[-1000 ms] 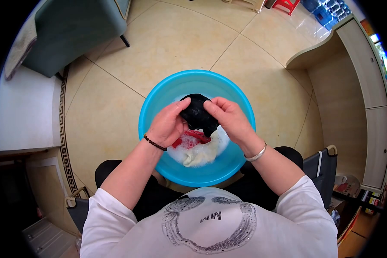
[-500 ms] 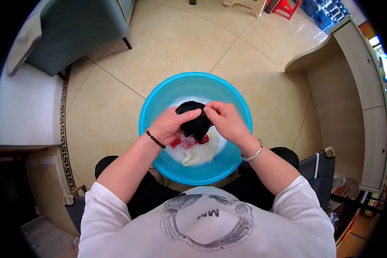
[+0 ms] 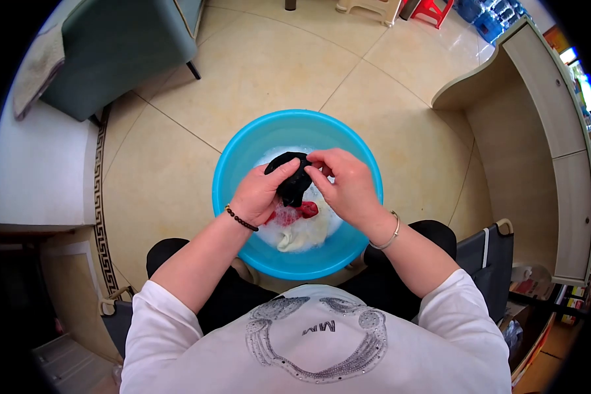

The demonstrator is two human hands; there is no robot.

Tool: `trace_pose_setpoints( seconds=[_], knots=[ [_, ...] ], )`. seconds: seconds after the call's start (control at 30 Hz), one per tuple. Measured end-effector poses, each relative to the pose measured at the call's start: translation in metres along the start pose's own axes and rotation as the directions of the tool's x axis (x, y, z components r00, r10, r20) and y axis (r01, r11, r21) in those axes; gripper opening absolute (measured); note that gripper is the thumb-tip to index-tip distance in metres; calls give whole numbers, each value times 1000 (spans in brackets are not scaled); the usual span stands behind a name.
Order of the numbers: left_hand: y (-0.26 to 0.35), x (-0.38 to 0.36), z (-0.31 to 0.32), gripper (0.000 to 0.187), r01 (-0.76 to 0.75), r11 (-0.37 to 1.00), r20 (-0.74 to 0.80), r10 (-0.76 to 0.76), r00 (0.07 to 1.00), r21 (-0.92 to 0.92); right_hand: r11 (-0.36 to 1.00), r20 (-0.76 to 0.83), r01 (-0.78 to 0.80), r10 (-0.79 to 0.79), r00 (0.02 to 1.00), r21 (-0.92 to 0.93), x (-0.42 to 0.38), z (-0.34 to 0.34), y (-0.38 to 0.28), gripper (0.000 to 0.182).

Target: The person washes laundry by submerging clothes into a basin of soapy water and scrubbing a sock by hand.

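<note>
Both hands are clamped on one black cloth (image 3: 291, 178), held above the suds in the blue basin (image 3: 243, 157). Left hand (image 3: 259, 194) grips the near-left side, thumb up across the top of the wad. Right hand (image 3: 345, 182) pinches the right edge, fingers curled over. The hands sit close together, almost touching through the fabric.

The cloth is bunched and wet, clear of the water or just at its surface; hard to tell which. Below it in the basin lie a red cloth (image 3: 301, 211) and a cream cloth (image 3: 305, 235), half sunk in foam. The basin sits on the tile floor (image 3: 177, 190) between the person's knees.

Step looks like hand scrubbing. To do it well:
- keep a short span of fabric between the two grips, so the rubbing bites
- anchor with one hand, drive the other across it, then shift to a fresh patch
- keep it low over the basin so drips and suds fall back in
- dip again when the foam thins out
- stay centred over the basin; a hard push on the rim could likely slosh it onto the floor

Risk, as a guess: dark dye bleeding onto the cream piece while they share the water. The wad is soft and slippery, so it needs a firm pinch.
</note>
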State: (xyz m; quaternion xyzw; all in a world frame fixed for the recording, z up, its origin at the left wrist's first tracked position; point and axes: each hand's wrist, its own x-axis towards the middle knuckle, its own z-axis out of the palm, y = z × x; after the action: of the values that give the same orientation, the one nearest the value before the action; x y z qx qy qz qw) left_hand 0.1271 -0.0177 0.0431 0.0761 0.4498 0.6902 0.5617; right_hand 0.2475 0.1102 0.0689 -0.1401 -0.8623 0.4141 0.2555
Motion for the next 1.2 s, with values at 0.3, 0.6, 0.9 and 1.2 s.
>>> trace_pose_setpoints(
  seconds=[0.3, 0.6, 0.9, 1.2],
  knots=[
    [2, -9, 7, 25, -106, 825, -58, 165, 985, 554, 975, 19, 48, -45, 999, -218, 2, 5, 4, 6],
    [3, -6, 11, 28, -100, 936, -52, 124, 991, 337, 824, 251, -460, 393, 884, 331, 14, -4, 23, 9],
    [6, -2, 3, 29, -73, 997, -12, 73, 997, 16, 584, 338, -665, 577, 743, 465, 20, -17, 17, 15],
    [1, -3, 3, 26, -108, 958, -44, 124, 991, 264, 881, 141, -335, 305, 942, 335, 7, 5, 15, 18]
  ],
)
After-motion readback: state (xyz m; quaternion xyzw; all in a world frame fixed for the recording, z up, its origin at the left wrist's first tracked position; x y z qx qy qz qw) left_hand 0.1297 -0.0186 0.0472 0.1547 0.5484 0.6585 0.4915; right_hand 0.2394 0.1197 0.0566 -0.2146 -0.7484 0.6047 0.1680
